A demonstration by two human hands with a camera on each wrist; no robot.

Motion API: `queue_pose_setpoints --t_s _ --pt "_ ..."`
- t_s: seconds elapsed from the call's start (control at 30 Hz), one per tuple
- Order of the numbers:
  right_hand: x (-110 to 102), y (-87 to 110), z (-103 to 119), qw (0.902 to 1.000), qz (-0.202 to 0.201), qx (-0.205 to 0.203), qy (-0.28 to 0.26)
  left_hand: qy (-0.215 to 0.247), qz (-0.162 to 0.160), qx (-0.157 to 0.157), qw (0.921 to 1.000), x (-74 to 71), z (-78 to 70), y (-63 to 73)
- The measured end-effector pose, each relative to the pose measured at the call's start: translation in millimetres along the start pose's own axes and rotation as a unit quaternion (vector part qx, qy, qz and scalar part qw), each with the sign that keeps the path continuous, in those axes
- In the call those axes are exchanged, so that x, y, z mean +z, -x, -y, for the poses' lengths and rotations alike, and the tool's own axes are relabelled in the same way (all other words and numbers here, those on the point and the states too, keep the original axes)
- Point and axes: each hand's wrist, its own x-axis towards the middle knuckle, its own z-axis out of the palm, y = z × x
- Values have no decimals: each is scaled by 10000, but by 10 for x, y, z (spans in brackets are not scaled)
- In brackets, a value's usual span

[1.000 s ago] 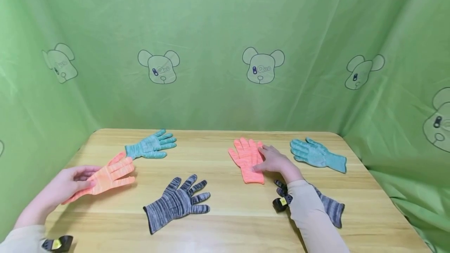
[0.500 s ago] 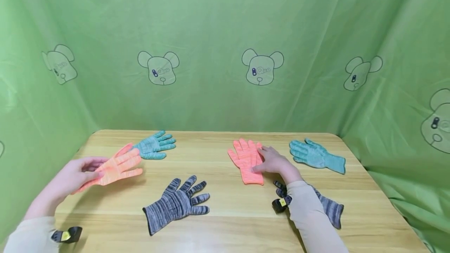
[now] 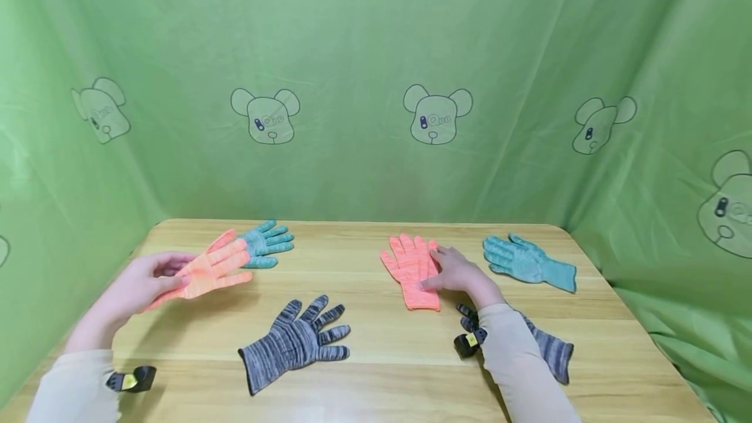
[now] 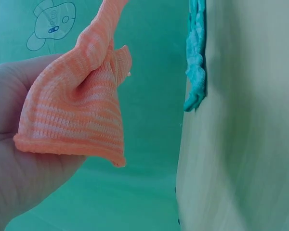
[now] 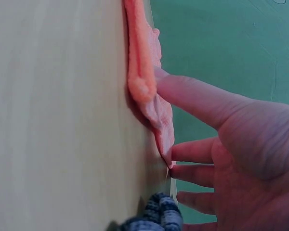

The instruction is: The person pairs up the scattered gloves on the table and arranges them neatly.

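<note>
My left hand [image 3: 141,286] holds an orange knit glove [image 3: 208,273] near its cuff, thumb on top, above the left side of the table. Its fingers point away to the right and overlap a teal glove [image 3: 269,245] in the head view. The left wrist view shows the cuff opening of that orange glove [image 4: 77,115] hanging over the palm. At centre right, a second orange glove [image 3: 411,273] lies flat, fingers pointing to the back. My right hand [image 3: 462,274] rests on its right side, with thumb and fingertips [image 5: 180,151] touching it and the fingers fairly straight.
A grey-black striped glove [image 3: 290,344] lies at front centre-left. Another striped glove [image 3: 552,348] is partly hidden under my right forearm. A second teal glove [image 3: 525,260] lies at the back right. Green curtains [image 3: 364,168] enclose the wooden table [image 3: 376,390] behind and at both sides.
My left hand has carried the orange glove to the right and toward the back, so it now covers more of the left teal glove. The right hand has stayed in place on its glove.
</note>
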Motion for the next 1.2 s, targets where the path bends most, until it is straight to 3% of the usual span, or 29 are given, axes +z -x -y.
queue_pose_setpoints --t_s 0.57,0.83,1.2 --pt "11 -12 -4 9999 15 57 95 133 -94 198 9997 79 -231 -217" --pt "11 -7 13 9999 30 53 119 444 -45 286 9986 144 -344 -337" --pt "2 2 6 9998 5 11 220 812 -64 141 9966 264 -499 -497"
